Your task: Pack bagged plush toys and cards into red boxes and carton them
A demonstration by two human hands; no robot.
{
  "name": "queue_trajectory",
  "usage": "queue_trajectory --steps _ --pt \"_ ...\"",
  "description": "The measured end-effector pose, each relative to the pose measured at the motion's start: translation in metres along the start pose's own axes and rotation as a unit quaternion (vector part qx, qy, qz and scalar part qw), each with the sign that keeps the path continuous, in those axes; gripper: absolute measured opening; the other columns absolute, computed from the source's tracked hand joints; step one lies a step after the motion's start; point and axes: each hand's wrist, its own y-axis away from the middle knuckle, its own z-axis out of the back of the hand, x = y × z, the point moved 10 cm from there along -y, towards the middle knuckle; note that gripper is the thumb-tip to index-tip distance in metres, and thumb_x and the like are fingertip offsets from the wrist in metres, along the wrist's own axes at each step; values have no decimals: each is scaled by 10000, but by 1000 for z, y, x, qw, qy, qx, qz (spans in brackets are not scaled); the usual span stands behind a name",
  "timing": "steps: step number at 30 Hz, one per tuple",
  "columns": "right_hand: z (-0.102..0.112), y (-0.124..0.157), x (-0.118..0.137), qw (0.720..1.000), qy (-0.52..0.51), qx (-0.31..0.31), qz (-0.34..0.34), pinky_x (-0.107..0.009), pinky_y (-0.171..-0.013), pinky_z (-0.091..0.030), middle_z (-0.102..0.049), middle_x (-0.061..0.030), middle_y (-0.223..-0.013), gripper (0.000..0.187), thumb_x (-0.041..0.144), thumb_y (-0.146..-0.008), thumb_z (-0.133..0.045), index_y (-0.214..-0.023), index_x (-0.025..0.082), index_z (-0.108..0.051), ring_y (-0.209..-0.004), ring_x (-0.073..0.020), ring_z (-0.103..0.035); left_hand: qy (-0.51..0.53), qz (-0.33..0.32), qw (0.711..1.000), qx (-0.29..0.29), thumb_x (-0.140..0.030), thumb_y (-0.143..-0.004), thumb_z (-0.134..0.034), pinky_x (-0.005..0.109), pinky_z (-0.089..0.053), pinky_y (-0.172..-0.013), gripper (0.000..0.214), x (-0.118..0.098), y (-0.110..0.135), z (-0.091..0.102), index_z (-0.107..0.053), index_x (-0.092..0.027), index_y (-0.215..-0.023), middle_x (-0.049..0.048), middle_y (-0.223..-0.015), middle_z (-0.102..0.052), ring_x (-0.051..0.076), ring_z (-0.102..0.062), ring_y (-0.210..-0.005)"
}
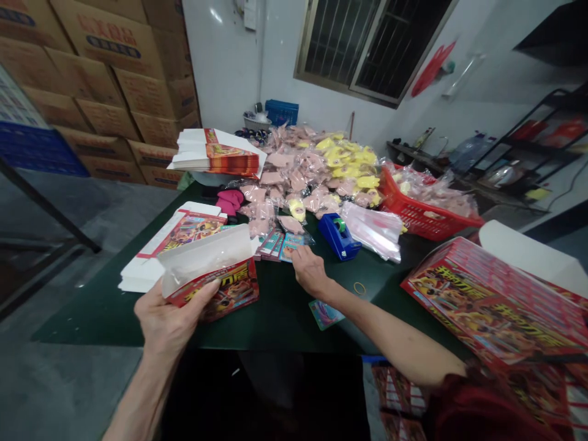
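Red box (239, 289), unclosed, fills the left hand's (169, 315) grip; cards (272, 245) left of the tape dispenser (339, 239) lie outside it, the right hand's (311, 271) grip unclear.

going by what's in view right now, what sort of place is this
Likely a small packing workshop: brown cartons stand stacked high, bagged pink and yellow pieces lie heaped on a green table, and the left hand holds an open printed box.
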Motion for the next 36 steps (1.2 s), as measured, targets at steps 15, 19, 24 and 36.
queue_trajectory --steps 15,19,24,36 --pt "26 7 -15 999 -2 -42 -1 -282 -685 -292 -628 -74 -827 361 288 -963 -346 -854 153 -663 -776 -157 -504 26 -15 999 13 -232 -601 -777 214 -534 -643 278 -21 2 -2 -701 -161 -859 -34 -754 -706 127 -622 -661" --pt "49 18 -28 997 24 -67 -44 -299 -707 -289 -621 -101 -867 367 283 -964 -326 -847 129 -637 -828 -185 -495 30 -15 999 22 -227 -579 -789 213 -536 -642 314 -19 -1 -3 -702 -143 -868 -33 -769 -713 122 -623 -664" --pt "69 85 -38 990 87 -41 -100 -316 -659 -285 -615 -123 -868 291 138 -924 -343 -837 123 -621 -789 -208 -495 31 -48 998 -28 -248 -539 -804 230 -536 -618 324 -11 -2 6 -708 -125 -823 9 -729 -710 120 -611 -618" --pt "20 141 22 990 19 121 -73 -327 -719 -385 -567 -110 -976 499 39 -800 -447 -1263 220 -492 -859 -223 -517 -25 -71 997 18 -292 -575 -788 231 -518 -596 336 -24 4 -5 -696 -107 -839 18 -713 -703 123 -594 -614"
